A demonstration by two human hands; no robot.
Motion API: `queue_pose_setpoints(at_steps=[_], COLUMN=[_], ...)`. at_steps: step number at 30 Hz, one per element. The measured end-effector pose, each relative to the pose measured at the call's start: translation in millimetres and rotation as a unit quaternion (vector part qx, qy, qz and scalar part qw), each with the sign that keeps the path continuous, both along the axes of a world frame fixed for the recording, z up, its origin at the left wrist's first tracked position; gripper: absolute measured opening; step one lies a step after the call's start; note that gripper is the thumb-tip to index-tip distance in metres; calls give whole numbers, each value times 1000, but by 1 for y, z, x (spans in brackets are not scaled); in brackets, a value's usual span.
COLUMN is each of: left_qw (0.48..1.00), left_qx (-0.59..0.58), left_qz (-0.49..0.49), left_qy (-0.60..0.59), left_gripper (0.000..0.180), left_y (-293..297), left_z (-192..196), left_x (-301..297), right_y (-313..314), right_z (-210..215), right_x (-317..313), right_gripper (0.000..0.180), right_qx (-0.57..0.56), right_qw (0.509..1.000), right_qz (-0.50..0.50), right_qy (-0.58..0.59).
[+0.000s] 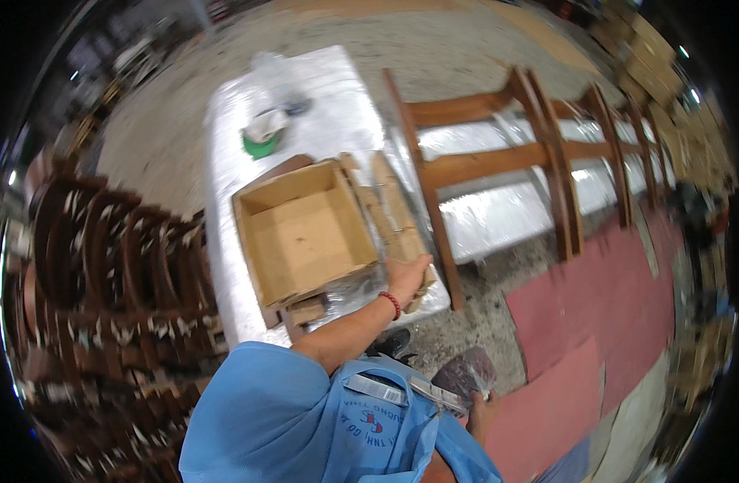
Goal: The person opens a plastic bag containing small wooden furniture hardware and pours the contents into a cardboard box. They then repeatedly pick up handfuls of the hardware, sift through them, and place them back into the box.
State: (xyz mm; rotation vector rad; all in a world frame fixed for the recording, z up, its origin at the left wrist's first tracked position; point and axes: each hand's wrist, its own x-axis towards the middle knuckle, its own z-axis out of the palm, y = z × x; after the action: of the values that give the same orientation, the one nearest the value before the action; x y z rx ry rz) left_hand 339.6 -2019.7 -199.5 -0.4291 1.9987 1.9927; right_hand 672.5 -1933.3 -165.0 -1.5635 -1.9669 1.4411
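My left hand (405, 280), with a red bead bracelet at the wrist, closes over the near end of a long brown cardboard strip (396, 201). A second similar strip (368, 201) lies beside it. Just left of the strips stands an open cardboard box (351, 213) with nothing visible inside. Low by my body, my right hand (478, 412) grips a clear plastic bag (466, 372) filled with something dark reddish that I cannot make out.
The box rests on a table wrapped in shiny film (228, 161). A green and white cap (263, 135) sits towards its far side. Wooden frames (482, 165) stand on the right, and stacked curved wooden parts (120, 249) on the left. Red sheets (599, 298) cover some floor.
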Motion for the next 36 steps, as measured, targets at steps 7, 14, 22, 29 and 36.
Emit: queue_pose_setpoints(at_steps=[7,14,22,29,36], left_qw=[884,973,946,905,882], left_qx=[445,210,-292,-424,-469], left_qz=[-56,-43,126,40,-40], left_qy=[-135,89,72,4,-16], left_gripper=[42,68,74,85,81], left_y=[-90,-293,-433,-429,-409], left_z=[108,153,68,-30,-30], left_x=[-36,-31,-38,-46,-59], right_y=[-4,-1,-7,-29,-45], right_z=[21,13,-3,32,47], right_x=[-33,-44,-51,-65,-63], right_gripper=[36,41,41,36,34], right_qx=[0,33,48,13,40], right_qw=[995,984,991,990,986], right_qz=[78,145,105,120,126], right_qy=[-66,-101,-74,-73,-98])
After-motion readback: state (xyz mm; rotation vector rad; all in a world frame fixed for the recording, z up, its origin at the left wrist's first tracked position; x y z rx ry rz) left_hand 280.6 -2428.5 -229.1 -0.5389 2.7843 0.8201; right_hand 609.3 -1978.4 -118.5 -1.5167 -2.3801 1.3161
